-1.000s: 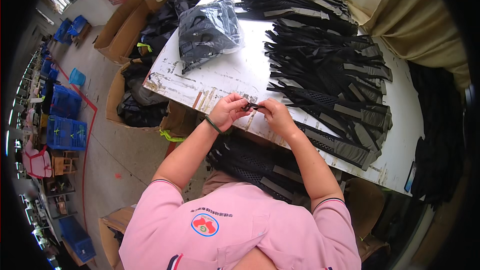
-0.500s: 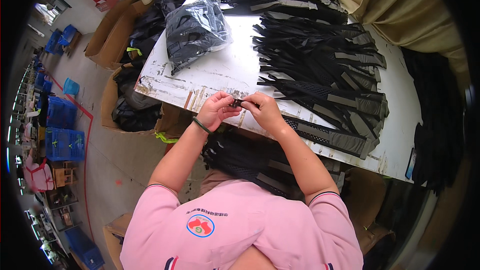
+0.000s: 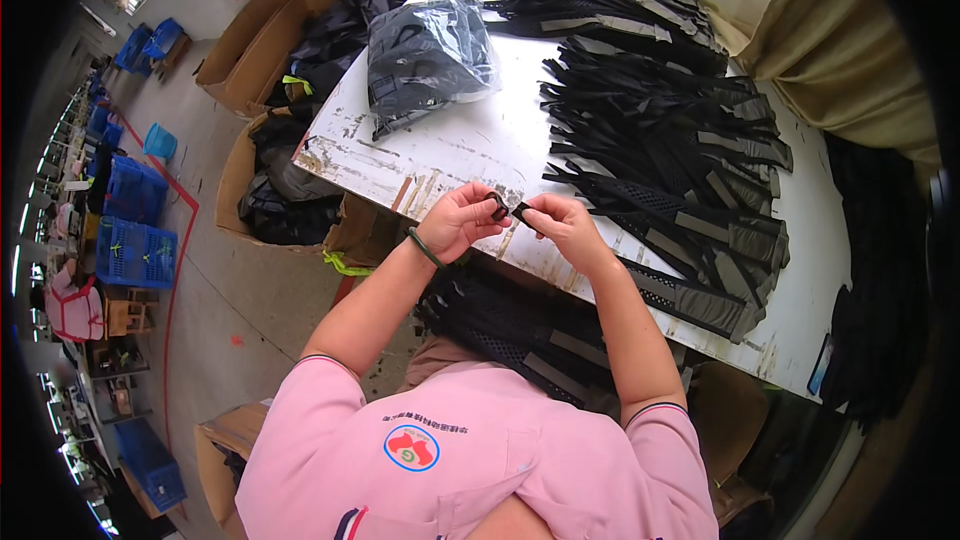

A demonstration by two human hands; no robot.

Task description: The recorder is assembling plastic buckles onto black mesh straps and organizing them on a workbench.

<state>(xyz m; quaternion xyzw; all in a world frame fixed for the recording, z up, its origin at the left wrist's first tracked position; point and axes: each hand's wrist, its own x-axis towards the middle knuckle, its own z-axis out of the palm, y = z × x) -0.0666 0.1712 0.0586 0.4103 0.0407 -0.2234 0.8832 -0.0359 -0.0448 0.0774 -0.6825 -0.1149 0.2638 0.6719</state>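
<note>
Near the front edge of the white table (image 3: 520, 155), my left hand (image 3: 462, 224) pinches a small black loop-shaped piece (image 3: 497, 204); its exact kind is too small to make out. Just right of it, my right hand (image 3: 563, 228) grips a short black strap end (image 3: 521, 210) between thumb and fingers. The two hands are close together but apart. Below them, a bundle of black mesh straps with grey patches (image 3: 500, 325) lies across my lap. More such straps (image 3: 660, 140) are spread in overlapping rows on the right of the table.
A clear plastic bag of black goods (image 3: 430, 60) sits on the table's left part. Cardboard boxes (image 3: 240, 165) with black items stand left of the table. Blue crates (image 3: 135, 252) line the floor farther left. Dark material (image 3: 880, 270) hangs at the right, below a beige curtain (image 3: 830, 30).
The hands have drawn slightly apart, so the black loop and the strap end show more plainly. The whole view has shifted, with the table appearing farther right.
</note>
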